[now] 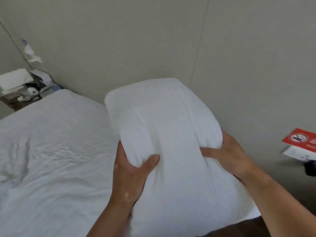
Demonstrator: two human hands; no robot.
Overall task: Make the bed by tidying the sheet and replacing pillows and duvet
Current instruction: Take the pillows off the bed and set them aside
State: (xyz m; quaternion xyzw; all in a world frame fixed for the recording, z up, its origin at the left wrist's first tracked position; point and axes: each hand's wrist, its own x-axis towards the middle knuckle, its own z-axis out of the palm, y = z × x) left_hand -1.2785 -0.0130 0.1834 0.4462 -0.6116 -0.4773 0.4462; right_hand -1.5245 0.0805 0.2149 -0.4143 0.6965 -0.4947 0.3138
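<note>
Nearest to the camera, two bare forearms are reaching forward, and the two hands are clamping one white pillow (167, 134) between them. The left hand (131, 170) is gripping the pillow's left edge: its thumb is pressing into the cloth on top, and its fingers are hiding underneath. The right hand (229, 156) is gripping the right edge in the same way, with the thumb lying across the top. The pillow is being held over the right part of the bed, with its far end pointing to the wall (136, 40). I cannot tell if it is touching the bed.

To the left, one white sheet (51, 151) is covering the mattress and is showing many wrinkles. At the right edge, one red card (301, 139) with a crossed-circle sign is lying on something white. In the far left corner, one small bedside table (10, 101) is carrying a blurred heap of papers and small things.
</note>
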